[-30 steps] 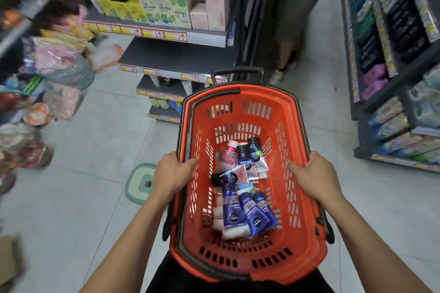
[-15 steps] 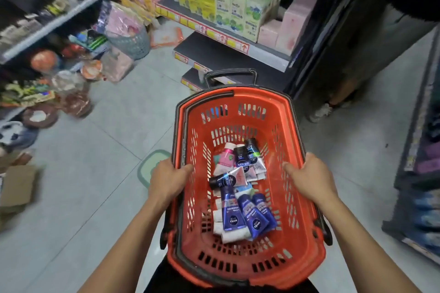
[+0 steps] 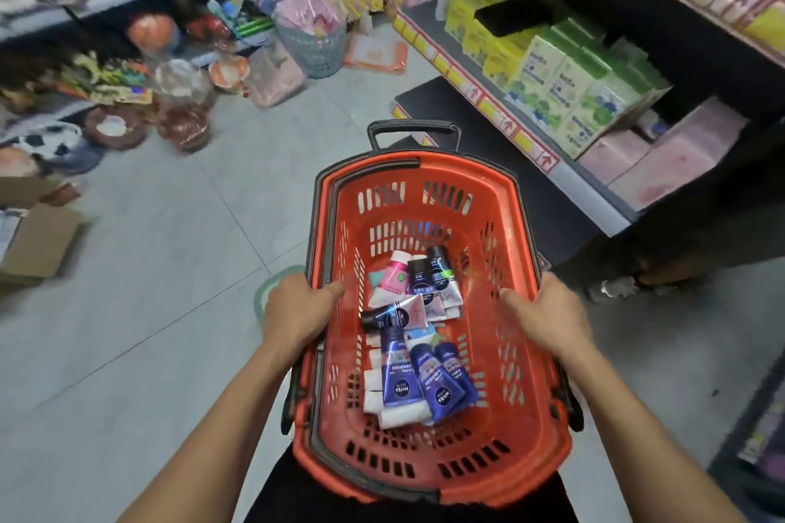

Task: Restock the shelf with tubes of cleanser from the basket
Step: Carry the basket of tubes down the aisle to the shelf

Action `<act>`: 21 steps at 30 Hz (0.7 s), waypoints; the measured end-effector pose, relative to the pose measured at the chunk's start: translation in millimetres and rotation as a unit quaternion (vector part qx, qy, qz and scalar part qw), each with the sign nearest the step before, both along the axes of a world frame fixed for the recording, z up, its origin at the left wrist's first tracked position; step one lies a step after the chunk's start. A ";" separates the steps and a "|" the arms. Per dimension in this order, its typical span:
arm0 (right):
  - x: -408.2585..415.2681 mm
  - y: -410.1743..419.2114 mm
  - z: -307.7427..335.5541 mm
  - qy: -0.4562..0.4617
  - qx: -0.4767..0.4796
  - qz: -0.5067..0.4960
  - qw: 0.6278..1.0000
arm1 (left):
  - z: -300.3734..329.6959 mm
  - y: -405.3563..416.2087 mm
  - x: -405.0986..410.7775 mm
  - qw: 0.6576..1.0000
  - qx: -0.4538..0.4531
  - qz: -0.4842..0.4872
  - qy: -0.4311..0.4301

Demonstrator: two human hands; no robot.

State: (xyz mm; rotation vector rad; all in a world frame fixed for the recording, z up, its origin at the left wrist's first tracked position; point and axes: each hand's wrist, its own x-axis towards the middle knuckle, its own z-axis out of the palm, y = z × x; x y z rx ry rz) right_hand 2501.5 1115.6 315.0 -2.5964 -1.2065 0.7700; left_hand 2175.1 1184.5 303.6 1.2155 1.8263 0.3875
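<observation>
I carry an orange shopping basket in front of me, level, above the grey floor. My left hand grips its left rim and my right hand grips its right rim. On the basket's bottom lie several tubes of cleanser: dark blue tubes near me, a pink-and-white tube and black-capped tubes farther in. A dark shelf unit runs along the right, with green and yellow boxes and pink boxes on it.
Shelves on the left hold mixed goods, with a grey mesh bin and packets spilling onto the floor. A cardboard box lies at the left edge. A person's shoe stands by the right shelf. A green floor sticker shows beside the basket.
The view has swung left: the right-hand aisle shelves slid out of view, the left shelves and floor goods came in. Both hands kept their grip on the basket rims.
</observation>
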 end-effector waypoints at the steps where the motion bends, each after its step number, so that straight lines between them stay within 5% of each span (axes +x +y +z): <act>1: -0.5 14.4 -2.6 -0.003 -0.003 0.013 1.000 | -2.7 8.4 -2.4 1.000 0.001 0.015 -0.001; 21: 48.2 235.4 -27.7 0.054 0.006 0.240 0.969 | -9.5 69.3 54.3 0.972 -0.013 0.234 0.023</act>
